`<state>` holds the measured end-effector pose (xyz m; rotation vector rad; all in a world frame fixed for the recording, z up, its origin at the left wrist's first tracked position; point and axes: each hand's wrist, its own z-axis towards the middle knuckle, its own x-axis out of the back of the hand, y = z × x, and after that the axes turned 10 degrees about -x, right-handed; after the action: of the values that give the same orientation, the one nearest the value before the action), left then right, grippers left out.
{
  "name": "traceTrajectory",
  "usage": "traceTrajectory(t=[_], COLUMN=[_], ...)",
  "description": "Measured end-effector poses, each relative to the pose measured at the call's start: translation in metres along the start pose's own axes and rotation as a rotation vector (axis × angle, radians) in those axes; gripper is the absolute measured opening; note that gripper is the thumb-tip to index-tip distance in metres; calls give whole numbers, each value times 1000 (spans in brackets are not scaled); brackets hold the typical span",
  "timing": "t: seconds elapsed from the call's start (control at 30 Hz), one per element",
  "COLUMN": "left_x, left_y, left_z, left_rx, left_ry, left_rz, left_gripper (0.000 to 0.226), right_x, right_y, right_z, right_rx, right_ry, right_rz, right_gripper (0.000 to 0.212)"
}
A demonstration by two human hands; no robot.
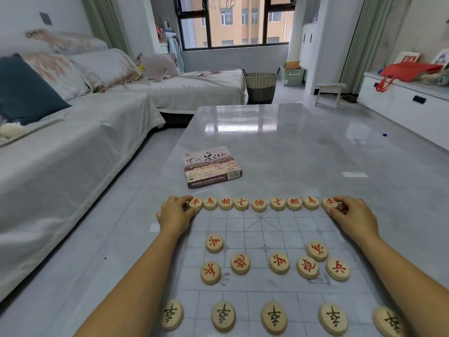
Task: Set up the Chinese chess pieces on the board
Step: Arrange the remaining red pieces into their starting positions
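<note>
A translucent chess board (pixel 264 224) lies on the glossy grey table. Along its far edge stands a row of round wooden pieces with red characters (pixel 259 205). My left hand (pixel 176 214) pinches the leftmost red piece (pixel 195 203) of that row. My right hand (pixel 352 215) pinches the rightmost red piece (pixel 329 203). Several loose red pieces (pixel 279 263) lie scattered in the middle of the board. A row of black-character pieces (pixel 274 317) runs along the near side.
The chess set's box (pixel 211 166) lies on the table (pixel 303 147) beyond the board, toward the left. A covered sofa (pixel 73 132) runs along the left. A woven basket (pixel 260 86), a small stool (pixel 330 93) and a white cabinet (pixel 401 103) stand farther back.
</note>
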<state>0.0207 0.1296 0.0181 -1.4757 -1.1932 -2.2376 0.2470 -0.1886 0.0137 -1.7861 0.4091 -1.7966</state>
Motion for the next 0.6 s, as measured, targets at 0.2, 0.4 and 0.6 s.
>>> traceTrajectory(t=[0.2,0.4,0.6], left_x=[0,-1,-1], left_y=[0,-1,-2], left_z=[-1,-1,-1], left_rx=[1,2,-3], left_ry=[-4,-6,-9], left_rz=[-9,-5,13], left_gripper=[42,42,43], right_x=[0,0,1], right_y=[0,-1,-3], right_z=[0,-1,-2], right_rx=[-3,-18,-28], right_ry=[-7,-22,-27], right_rz=[-9,-7,-20], right_gripper=[40,40,41])
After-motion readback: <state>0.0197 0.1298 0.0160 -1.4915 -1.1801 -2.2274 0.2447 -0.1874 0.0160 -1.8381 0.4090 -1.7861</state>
